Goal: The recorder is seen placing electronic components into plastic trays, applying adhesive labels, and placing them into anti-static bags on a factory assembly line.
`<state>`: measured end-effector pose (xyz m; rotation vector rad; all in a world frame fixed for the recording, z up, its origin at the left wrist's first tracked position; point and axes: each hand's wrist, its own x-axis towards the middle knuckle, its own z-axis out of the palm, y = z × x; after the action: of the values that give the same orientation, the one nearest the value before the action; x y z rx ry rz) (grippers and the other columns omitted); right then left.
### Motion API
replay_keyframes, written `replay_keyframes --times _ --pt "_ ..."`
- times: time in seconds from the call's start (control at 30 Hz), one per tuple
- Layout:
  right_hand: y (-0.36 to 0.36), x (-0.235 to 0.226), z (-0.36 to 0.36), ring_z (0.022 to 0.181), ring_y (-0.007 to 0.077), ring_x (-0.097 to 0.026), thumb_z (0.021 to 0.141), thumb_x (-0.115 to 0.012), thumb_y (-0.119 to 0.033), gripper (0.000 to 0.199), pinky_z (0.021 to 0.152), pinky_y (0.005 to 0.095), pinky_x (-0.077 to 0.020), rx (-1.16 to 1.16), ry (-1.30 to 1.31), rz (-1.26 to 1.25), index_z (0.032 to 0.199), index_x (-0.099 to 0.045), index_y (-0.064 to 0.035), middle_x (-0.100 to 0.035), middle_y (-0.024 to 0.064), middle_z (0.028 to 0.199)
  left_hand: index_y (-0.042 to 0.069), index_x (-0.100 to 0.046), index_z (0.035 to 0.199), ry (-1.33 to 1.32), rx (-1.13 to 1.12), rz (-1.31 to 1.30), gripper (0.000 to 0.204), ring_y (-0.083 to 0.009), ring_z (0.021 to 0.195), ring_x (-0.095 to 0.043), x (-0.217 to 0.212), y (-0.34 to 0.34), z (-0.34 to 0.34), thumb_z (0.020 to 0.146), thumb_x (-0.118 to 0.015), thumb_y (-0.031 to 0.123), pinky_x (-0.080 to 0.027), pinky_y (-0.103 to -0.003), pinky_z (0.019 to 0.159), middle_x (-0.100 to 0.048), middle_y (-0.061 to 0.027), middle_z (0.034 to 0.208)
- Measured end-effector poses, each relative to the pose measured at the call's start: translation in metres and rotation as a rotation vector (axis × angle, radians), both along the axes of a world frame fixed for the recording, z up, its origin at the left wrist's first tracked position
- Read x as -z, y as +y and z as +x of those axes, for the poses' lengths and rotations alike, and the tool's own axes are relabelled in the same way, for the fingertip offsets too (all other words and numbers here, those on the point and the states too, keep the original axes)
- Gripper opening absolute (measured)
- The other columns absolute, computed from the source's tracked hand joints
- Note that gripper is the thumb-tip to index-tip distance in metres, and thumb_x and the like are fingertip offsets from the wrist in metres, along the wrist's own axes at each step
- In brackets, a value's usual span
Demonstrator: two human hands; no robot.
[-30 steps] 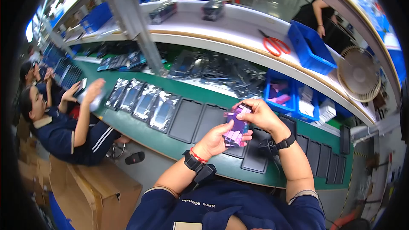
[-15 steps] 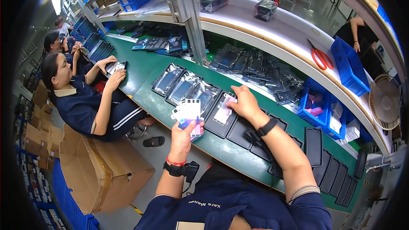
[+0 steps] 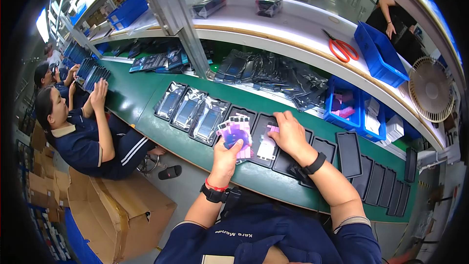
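Observation:
My left hand [image 3: 227, 159] is closed around a fanned stack of phone-sized film sheets [image 3: 236, 134], white and purple with dark marks along the edges. Just right of it, my right hand [image 3: 292, 137] grips a single pale film sheet [image 3: 266, 149] with a pink tab, its thumb and fingers at the upper end. That sheet lies over a shallow black tray [image 3: 264, 120]. The fanned stack partly hides the neighbouring tray [image 3: 236, 110] on the left. Farther left, three trays hold clear-bagged dark flat items [image 3: 210, 119].
Several black trays [image 3: 349, 154] continue to the right. Behind them lies a pile of bagged flat items [image 3: 273, 76], with a blue bin [image 3: 328, 115] of pink pieces. Orange-handled scissors [image 3: 344, 50] and a fan [image 3: 431, 90] are on the shelf side. A co-worker [image 3: 78, 132] sits left beside a cardboard box [image 3: 122, 210].
My right hand has moved one tray to the right with a film sheet. The left hand's stack has followed, now over the previous tray. The view has shifted, and the co-worker's hands have risen.

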<state>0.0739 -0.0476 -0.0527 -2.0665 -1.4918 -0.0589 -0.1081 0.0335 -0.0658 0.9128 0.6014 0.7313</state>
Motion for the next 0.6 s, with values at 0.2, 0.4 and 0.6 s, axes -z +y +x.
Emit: replay_keyframes --times 0.2,0.4,0.6 --pt "-0.026 -0.015 -0.008 0.056 0.005 -0.045 0.074 -0.07 -0.005 0.042 0.05 0.0206 -0.0377 -0.105 0.808 0.038 0.112 -0.052 -0.0028 -0.048 -0.0026 0.064 -0.001 -0.058 0.103 -0.018 0.129 0.039 0.023 -0.0151 0.079 -0.063 -0.003 -0.028 0.03 0.081 -0.059 -0.007 -0.053 -0.029 0.072 -0.063 -0.007 0.093" --pt "-0.07 -0.008 0.017 0.08 0.034 -0.059 0.071 -0.071 -0.014 0.043 0.07 0.0425 -0.0474 0.247 0.128 -0.129 0.107 -0.051 -0.0024 -0.061 0.0135 0.084 -0.001 -0.053 0.103 -0.001 0.068 -0.025 0.019 -0.0208 0.083 -0.065 0.003 -0.027 0.041 0.085 -0.054 -0.006 -0.055 -0.034 0.072 -0.063 -0.01 0.093" --pt "-0.092 -0.022 0.002 0.059 0.0186 -0.059 0.075 -0.07 -0.014 0.03 0.057 0.0318 -0.0475 0.148 0.782 0.108 0.097 -0.055 -0.0002 -0.062 0.0088 0.073 0.002 -0.058 0.104 0.062 0.274 0.153 0.027 -0.0136 0.081 -0.062 -0.003 -0.061 0.066 0.078 -0.064 -0.006 -0.051 -0.026 0.076 -0.063 -0.0065 0.096"
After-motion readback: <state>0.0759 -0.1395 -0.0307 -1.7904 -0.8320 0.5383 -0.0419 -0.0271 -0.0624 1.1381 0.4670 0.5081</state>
